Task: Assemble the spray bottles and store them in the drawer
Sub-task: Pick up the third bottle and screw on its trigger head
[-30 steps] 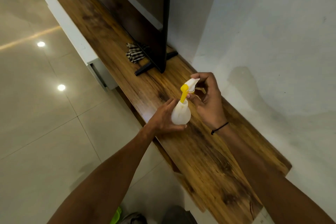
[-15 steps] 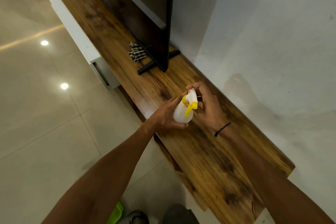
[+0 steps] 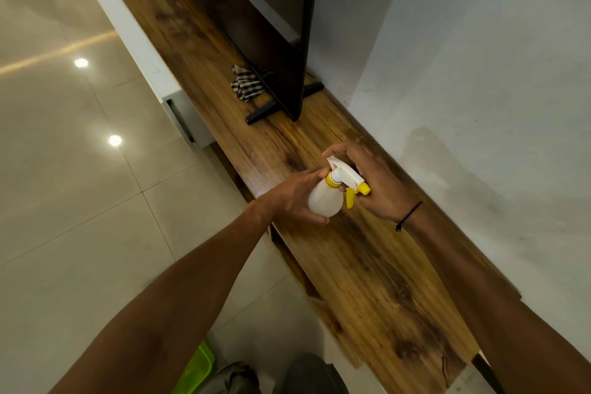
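Note:
A small white spray bottle point(image 3: 323, 201) with a yellow collar hangs over the wooden cabinet top point(image 3: 367, 265). My left hand point(image 3: 294, 195) grips its round body from the left. Seated on the bottle's neck is the white spray head point(image 3: 345, 176), with its yellow trigger and nozzle tip pointing toward me on the right. My right hand point(image 3: 377, 185) curls round this head from behind. A white drawer point(image 3: 188, 118) stands partly pulled out of the cabinet's front at the left; its inside is hidden.
A dark television point(image 3: 281, 9) stands on black feet along the cabinet's far half. A checked cloth point(image 3: 248, 85) lies beneath its screen. The white wall runs along the right. Tiled floor lies to the left, with a green object point(image 3: 198, 368) near my legs.
The spray head has turned on the bottle: its yellow trigger swung from pointing up to pointing down and to the right. Both hands drifted slightly lower and nearer the cabinet top.

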Tool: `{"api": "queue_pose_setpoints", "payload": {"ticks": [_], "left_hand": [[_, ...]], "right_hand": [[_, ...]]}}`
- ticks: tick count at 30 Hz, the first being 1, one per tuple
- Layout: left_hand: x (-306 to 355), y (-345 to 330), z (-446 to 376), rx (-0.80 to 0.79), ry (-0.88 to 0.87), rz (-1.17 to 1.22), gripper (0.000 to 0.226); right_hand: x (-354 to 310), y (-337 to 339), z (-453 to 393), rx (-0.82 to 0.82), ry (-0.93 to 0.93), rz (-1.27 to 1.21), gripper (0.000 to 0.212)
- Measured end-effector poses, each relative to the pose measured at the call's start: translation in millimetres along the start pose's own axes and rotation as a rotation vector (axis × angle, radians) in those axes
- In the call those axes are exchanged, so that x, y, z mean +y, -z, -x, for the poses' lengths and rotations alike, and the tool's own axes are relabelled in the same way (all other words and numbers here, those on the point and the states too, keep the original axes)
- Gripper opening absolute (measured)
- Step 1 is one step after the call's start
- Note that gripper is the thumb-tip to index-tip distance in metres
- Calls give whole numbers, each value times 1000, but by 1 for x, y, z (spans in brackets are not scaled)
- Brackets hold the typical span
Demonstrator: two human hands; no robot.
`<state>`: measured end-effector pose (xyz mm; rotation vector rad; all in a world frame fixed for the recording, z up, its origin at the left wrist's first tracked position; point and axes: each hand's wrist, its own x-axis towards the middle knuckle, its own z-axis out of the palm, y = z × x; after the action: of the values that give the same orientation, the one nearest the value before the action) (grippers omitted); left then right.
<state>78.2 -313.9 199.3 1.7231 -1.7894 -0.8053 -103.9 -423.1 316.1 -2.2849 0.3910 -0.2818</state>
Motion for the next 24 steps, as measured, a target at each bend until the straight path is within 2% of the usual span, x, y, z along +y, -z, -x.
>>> {"api": "queue_pose_setpoints", "payload": {"ticks": [3,6,8,10,12,14,16,19,21,24], "left_hand": [[-2,4,-1,-53,9,-32,106],[2,4,-1,-32,2,-4,103],[8,0,0,6,9,9,104],[11,-2,-2,11,9,12,111],[10,4,-2,-54,-1,-3,122],[4,14,-1,-120,-17,-31,123],[-3,20,3,-114,0,-24,114],[-4,14,7,14,45,-4,98],[-2,5,8,75,40,24,98],[0,-3,5,68,-6,66,105]], "right_hand": [[5,0,0,-16,-8,-37,67],[8,-7,2,59,-44,-62,75],[8,-15,4,95,-42,-41,64],[7,-21,5,101,-25,6,44],[6,-22,6,103,-19,24,35],[7,-22,7,120,-12,18,28],[10,-20,7,139,-18,27,27],[11,-20,7,151,-64,37,30],[11,-20,8,155,-89,41,32],[13,-20,11,158,-102,25,34]]}}
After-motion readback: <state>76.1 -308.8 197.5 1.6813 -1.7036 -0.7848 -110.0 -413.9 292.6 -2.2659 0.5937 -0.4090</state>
